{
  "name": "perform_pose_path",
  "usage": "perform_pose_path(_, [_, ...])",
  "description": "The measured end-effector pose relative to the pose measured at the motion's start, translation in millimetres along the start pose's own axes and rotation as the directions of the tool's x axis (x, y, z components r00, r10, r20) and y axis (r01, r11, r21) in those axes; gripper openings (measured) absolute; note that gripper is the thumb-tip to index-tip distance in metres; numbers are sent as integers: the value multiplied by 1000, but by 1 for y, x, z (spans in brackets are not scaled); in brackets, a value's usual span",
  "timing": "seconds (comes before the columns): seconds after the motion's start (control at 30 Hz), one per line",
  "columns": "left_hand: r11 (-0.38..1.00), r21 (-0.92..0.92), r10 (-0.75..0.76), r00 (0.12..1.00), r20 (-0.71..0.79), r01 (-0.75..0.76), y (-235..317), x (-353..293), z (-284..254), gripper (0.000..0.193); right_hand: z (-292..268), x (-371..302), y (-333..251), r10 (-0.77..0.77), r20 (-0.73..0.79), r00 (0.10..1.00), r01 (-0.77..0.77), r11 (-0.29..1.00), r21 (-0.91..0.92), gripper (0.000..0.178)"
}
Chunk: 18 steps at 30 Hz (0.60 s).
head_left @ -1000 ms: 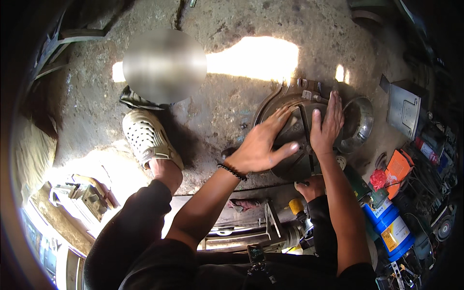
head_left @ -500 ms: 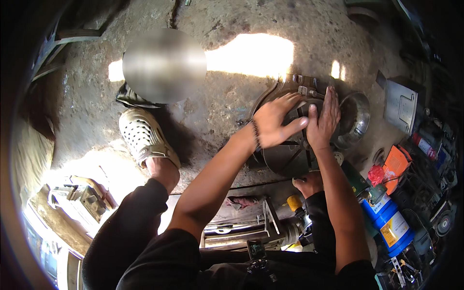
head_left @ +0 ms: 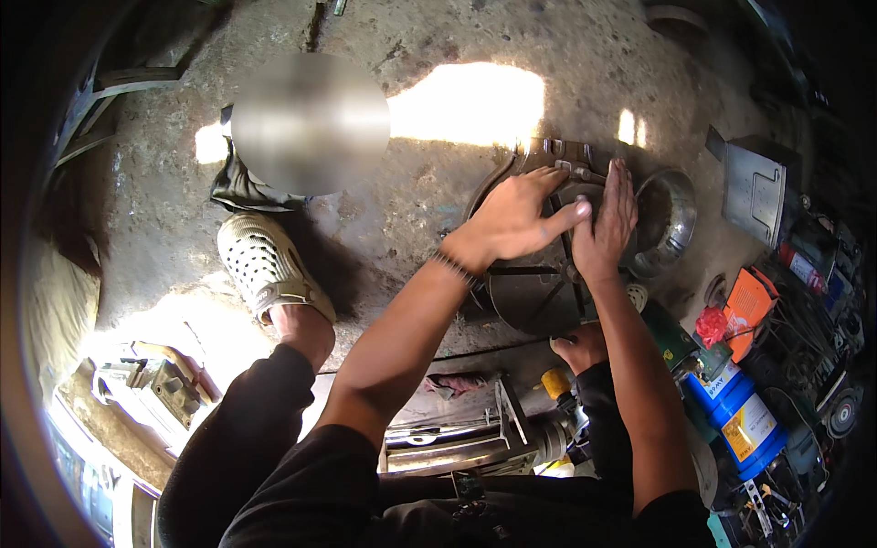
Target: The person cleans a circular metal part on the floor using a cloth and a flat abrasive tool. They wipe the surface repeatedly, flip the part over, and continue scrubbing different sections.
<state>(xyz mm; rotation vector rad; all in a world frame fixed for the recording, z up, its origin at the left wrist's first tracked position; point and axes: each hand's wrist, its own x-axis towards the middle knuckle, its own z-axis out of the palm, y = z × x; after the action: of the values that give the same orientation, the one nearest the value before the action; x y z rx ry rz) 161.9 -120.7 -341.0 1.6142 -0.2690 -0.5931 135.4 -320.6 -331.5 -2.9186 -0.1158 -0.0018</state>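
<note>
A large round dark metal disc (head_left: 530, 301) with straight slots lies on the floor in front of me, next to a curved metal housing (head_left: 493, 183). Over its upper part is my left hand (head_left: 516, 219), palm down, fingers stretched out and thumb toward the right. Close beside it my right hand (head_left: 606, 224) lies flat with straight fingers pointing away from me. The left thumb tip meets or overlaps the right hand's thumb side. Neither hand grips anything. Whether the palms press on the metal is hidden.
Right of my hands stands a round metal bowl (head_left: 665, 224), with a metal box (head_left: 756, 192) beyond it. A blue bucket (head_left: 744, 425), an orange object (head_left: 749, 306) and cluttered tools line the right. My shoe (head_left: 265, 260) is at left; a rag (head_left: 454, 384) lies near a metal frame (head_left: 507, 416).
My left wrist has shifted slightly left and toward me, the hand flattening over the disc. My right hand has stayed nearly in place. The whole view has drifted a little.
</note>
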Motion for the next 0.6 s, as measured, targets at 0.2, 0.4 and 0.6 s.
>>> perform_pose_path(0.2, [999, -7, 42, 997, -61, -43, 2, -37, 1, 89, -2, -5, 5, -6, -10, 1000, 6, 1000, 0, 81])
perform_pose_path(0.4, [994, 113, 6, 994, -107, 6, 2, -44, 14, 83, -1, -5, 6, -16, -26, 1000, 16, 1000, -1, 81])
perform_pose_path(0.6, [930, -368, -92, 953, -287, -21, -32, -64, 36, 59, 1, -3, 6, -27, -51, 998, 28, 1000, 15, 82])
